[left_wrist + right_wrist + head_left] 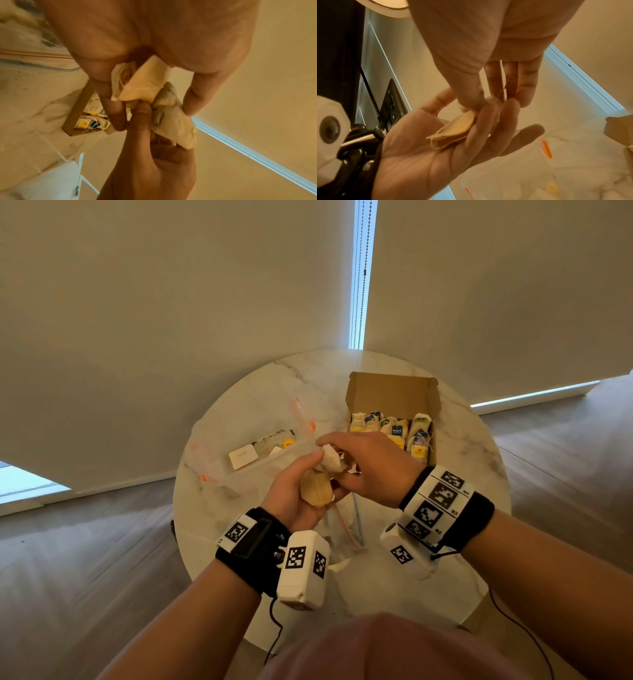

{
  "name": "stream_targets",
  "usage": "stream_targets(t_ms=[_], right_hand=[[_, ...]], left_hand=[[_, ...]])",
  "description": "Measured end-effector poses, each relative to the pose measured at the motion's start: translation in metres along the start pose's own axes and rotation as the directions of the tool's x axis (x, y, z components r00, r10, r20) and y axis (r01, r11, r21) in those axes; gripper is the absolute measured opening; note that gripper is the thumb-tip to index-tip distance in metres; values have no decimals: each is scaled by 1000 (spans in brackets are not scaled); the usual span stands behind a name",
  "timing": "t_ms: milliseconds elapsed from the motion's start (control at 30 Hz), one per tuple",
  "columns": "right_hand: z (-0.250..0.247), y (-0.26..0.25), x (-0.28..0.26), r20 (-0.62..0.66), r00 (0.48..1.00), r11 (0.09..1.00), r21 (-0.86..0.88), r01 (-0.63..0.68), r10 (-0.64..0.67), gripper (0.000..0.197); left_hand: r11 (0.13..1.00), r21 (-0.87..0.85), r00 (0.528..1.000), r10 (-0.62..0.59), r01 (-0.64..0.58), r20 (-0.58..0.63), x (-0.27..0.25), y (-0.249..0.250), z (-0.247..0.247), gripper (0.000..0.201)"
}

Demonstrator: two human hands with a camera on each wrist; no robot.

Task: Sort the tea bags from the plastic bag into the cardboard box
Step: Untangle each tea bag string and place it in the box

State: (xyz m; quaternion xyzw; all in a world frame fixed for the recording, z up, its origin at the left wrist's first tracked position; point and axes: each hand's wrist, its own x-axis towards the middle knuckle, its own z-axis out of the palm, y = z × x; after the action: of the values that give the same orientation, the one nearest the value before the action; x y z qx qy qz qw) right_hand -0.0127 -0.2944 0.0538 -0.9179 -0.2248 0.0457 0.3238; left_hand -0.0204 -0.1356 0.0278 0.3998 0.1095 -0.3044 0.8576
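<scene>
My left hand is held palm up over the table's middle and holds a small stack of tan tea bags, its thumb over their top. My right hand reaches in from the right and pinches a crumpled white tea bag at the top of that stack. In the left wrist view the right thumb presses on the white tea bag next to the tan ones. The open cardboard box at the back right holds several tea bags. The clear plastic bag lies to the left.
The round marble table stands close to closed blinds. A second clear zip bag lies flat under my hands. Loose tags and tea crumbs lie inside the left plastic bag. Wooden floor surrounds the table.
</scene>
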Motion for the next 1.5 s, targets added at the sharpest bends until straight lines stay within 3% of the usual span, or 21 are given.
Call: stream_targets(t_ms=[100, 267, 400, 467, 700, 867, 1000, 1100, 1167, 1333, 1433, 1500], right_hand=[[1, 4, -1, -9, 1000, 1000, -9, 15, -15, 28], [1, 9, -5, -18, 998, 984, 169, -48, 52, 32], [1, 14, -4, -95, 989, 986, 133, -96, 109, 14], [0, 15, -3, -125, 983, 984, 128, -121, 137, 15], [5, 26, 5, -191, 962, 970, 184, -162, 197, 28], [0, 24, 8, -197, 952, 942, 289, -172, 234, 18], [-7, 25, 8, -219, 942, 921, 351, -167, 255, 15], [-8, 27, 8, -204, 948, 937, 302, -176, 244, 32], [-8, 27, 6, -165, 957, 942, 279, -187, 239, 26], [-7, 23, -1, -4, 968, 930, 277, -240, 251, 8], [-6, 24, -2, -24, 968, 930, 285, -231, 248, 8], [-8, 26, -4, -50, 966, 925, 307, -226, 253, 9]], left_hand=[[999, 17, 998, -27, 28, -51, 0, 2, 4, 29], [997, 30, 995, -64, 66, -76, 7, 2, 3, 31], [993, 4, 990, -117, 118, -82, 7, 2, 4, 39], [988, 5, 983, -155, 156, -95, 8, 1, 2, 41], [992, 30, 992, -118, 120, -46, 12, 6, -3, 48], [988, 124, 993, -87, 97, -84, 16, 10, -5, 31], [990, 126, 994, -50, 61, -95, 14, 8, -4, 27], [987, 159, 992, -10, 30, -127, 14, 7, -2, 18], [974, 225, 986, 54, -17, -158, 14, 6, -3, 17], [846, 523, 965, 215, -105, -153, 14, 8, -5, 13], [777, 614, 953, 275, -141, -130, 15, 9, -6, 2], [752, 639, 946, 300, -159, -119, 14, 10, -6, 9]])
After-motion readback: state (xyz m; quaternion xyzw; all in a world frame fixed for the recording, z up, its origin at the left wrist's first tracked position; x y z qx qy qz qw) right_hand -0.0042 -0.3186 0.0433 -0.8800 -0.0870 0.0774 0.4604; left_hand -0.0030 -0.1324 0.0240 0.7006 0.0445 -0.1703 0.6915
